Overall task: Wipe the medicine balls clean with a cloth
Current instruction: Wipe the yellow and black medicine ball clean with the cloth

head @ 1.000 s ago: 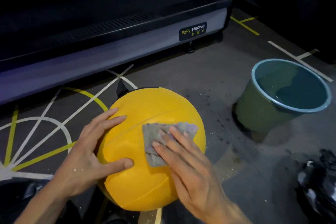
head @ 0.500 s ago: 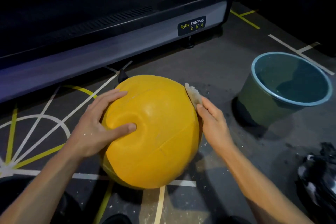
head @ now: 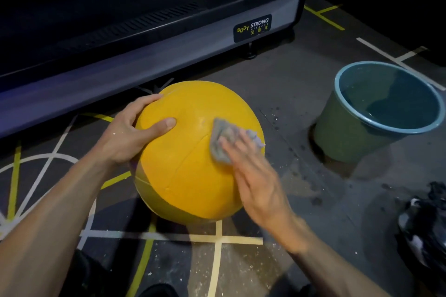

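Note:
A large yellow medicine ball (head: 190, 176) sits on the dark floor in front of me. My left hand (head: 130, 137) rests on its upper left side, fingers spread over the top and thumb pressed into the surface. My right hand (head: 253, 176) lies flat on the ball's upper right side, its straight fingers pressing a small grey cloth (head: 219, 140) against the ball. Part of the cloth is hidden under my fingers.
A green bucket with a blue rim (head: 337, 132) holds water at the right. A treadmill base (head: 144, 60) labelled Body Strong runs along the back. A dark bag (head: 424, 229) lies at the right edge. White and yellow lines mark the floor.
My right hand has swept the cloth from the ball's far right edge back onto its upper front. My left hand has shifted higher on the ball's left side.

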`<state>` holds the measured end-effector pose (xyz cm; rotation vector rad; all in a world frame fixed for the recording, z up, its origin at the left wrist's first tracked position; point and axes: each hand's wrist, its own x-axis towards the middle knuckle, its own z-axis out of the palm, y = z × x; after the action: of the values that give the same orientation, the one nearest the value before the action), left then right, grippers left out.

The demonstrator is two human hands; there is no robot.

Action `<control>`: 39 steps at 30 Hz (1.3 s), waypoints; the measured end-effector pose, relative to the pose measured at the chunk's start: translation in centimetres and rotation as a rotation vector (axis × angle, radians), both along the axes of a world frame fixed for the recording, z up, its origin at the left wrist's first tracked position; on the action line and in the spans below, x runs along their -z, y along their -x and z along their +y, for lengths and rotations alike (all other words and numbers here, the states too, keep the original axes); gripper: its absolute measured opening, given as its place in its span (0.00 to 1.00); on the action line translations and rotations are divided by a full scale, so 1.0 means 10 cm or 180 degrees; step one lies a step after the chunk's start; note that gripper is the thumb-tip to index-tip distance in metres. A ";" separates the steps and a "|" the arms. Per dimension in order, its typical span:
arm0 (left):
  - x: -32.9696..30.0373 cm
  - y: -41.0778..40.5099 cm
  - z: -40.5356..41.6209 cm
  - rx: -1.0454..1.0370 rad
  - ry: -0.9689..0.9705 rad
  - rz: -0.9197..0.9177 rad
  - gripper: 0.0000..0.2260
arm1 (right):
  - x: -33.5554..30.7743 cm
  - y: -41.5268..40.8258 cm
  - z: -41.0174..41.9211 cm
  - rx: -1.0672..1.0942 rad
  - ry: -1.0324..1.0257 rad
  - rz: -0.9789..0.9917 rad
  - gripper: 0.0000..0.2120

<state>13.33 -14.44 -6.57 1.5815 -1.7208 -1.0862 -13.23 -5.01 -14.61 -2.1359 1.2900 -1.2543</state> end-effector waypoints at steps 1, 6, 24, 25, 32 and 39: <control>0.00 -0.01 0.00 -0.0051 -0.0010 0.0020 0.38 | -0.04 0.01 -0.09 0.0199 -0.0333 -0.0402 0.23; 0.04 -0.13 0.17 -0.0169 -0.0126 0.0244 0.36 | 0.08 0.23 -0.33 0.1094 -0.2159 -0.1567 0.21; -0.12 -0.27 0.45 0.0018 0.0430 0.0946 0.34 | 0.61 0.38 -0.04 0.1916 -0.3591 -0.4004 0.12; -0.17 -0.18 0.37 0.0094 0.0418 0.0989 0.35 | 0.55 0.49 -0.06 0.1962 -0.3399 -0.3978 0.14; 0.33 0.37 -0.19 0.0043 -0.0426 0.2088 0.27 | -0.26 1.19 -0.25 0.2029 -0.1970 -0.2903 0.15; 0.71 0.36 -0.14 -0.0949 -0.0773 0.0981 0.22 | -0.13 1.06 -0.28 0.1639 -0.1735 -0.1000 0.17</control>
<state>9.69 -15.80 -13.69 1.6471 -1.1457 -1.3386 -23.82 -7.81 -13.32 -1.2218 1.8343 -1.1688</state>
